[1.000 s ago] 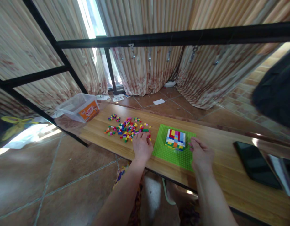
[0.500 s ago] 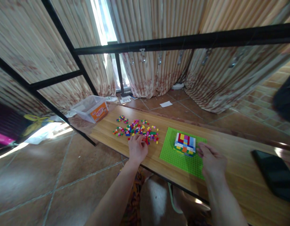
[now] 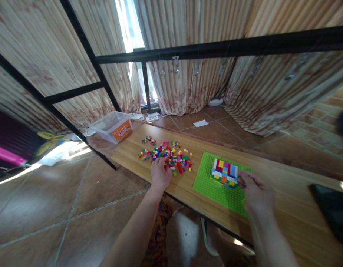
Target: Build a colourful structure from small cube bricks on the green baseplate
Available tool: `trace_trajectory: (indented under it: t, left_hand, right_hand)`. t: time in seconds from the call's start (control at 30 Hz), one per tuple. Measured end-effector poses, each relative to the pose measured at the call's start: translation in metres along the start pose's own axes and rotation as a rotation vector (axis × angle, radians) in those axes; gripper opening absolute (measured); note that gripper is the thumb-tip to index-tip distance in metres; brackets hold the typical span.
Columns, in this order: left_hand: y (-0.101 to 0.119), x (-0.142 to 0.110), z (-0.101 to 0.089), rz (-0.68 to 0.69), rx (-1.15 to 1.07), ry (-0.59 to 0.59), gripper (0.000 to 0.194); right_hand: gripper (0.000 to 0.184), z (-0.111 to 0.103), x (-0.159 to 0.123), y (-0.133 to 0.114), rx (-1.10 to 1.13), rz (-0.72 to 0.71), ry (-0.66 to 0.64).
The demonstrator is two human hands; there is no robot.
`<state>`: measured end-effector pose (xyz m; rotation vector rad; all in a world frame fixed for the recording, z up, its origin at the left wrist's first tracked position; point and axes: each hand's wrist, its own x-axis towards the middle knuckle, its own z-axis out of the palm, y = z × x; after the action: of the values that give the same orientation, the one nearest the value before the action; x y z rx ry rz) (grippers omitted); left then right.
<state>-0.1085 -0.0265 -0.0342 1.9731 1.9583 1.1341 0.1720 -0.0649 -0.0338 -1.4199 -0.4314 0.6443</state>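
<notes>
Several small toy building bricks (image 3: 163,149) in many colours lie loose in a heap on the wooden table. My left hand (image 3: 161,175) is at the near edge of this heap, fingers bent down among the bricks; what they pinch is hidden. Just right of it lies a longer red brick (image 3: 179,168). On a green studded baseplate (image 3: 206,183) stands a low block built of multicoloured bricks (image 3: 224,171), with white, red, yellow and blue pieces on top. My right hand (image 3: 259,191) is at the block's right side, thumb and fingers closed together; anything between them is too small to make out.
A clear plastic box (image 3: 111,128) with an orange label stands beyond the table's left end. A dark phone-like device (image 3: 329,207) lies at the right. Black metal bars (image 3: 204,51) cross in front of the curtains (image 3: 171,89).
The view has turned slightly, so the scene sits further right. My left hand has shifted left against the heap, and the longer red brick now shows uncovered. My right hand stays beside the block.
</notes>
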Motion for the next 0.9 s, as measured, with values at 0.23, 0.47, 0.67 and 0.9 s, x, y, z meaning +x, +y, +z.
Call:
trace_trajectory:
  t: [0.23, 0.47, 0.67, 0.9]
  left_hand:
    - [0.006, 0.001, 0.009, 0.115, 0.007, -0.017, 0.021]
    - [0.009, 0.005, 0.013, 0.099, 0.021, -0.04, 0.019]
    - [0.014, 0.003, 0.01, 0.113, 0.068, -0.088, 0.016]
    - [0.022, 0.003, 0.011, 0.093, 0.099, -0.11, 0.01]
  right_hand:
    - [0.022, -0.001, -0.002, -0.001, -0.003, -0.001, -0.011]
    - [0.023, -0.003, 0.0, -0.001, -0.028, -0.006, -0.013]
    - [0.024, 0.0, -0.004, -0.004, -0.024, -0.017, -0.006]
    - [0.026, -0.002, -0.004, -0.004, -0.094, -0.072, -0.018]
